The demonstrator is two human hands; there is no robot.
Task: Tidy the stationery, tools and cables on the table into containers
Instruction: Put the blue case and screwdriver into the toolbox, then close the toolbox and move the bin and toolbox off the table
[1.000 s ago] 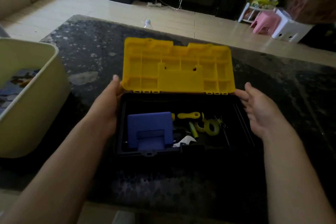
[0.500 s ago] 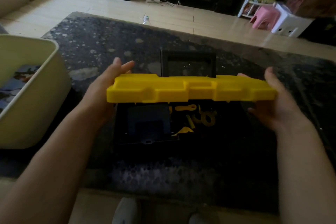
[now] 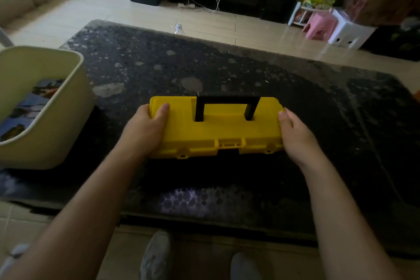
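Clasping the left end of the toolbox (image 3: 218,132), the left hand (image 3: 145,130) lays its thumb on the yellow lid. The right hand (image 3: 297,136) holds the right end, thumb against the edge. The other fingers are hidden. The lid is down and the black handle (image 3: 227,99) is upright. The toolbox sits centrally on the dark speckled table (image 3: 227,63), and a cream bin (image 3: 59,120) stands apart at the left.

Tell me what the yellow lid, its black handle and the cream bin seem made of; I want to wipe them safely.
The yellow lid looks like hard moulded plastic, matt, with latch tabs moulded along its front. The black handle is probably plastic too, dull and square-edged. The cream bin seems plastic: smooth, faintly sheened wall, rounded rim.
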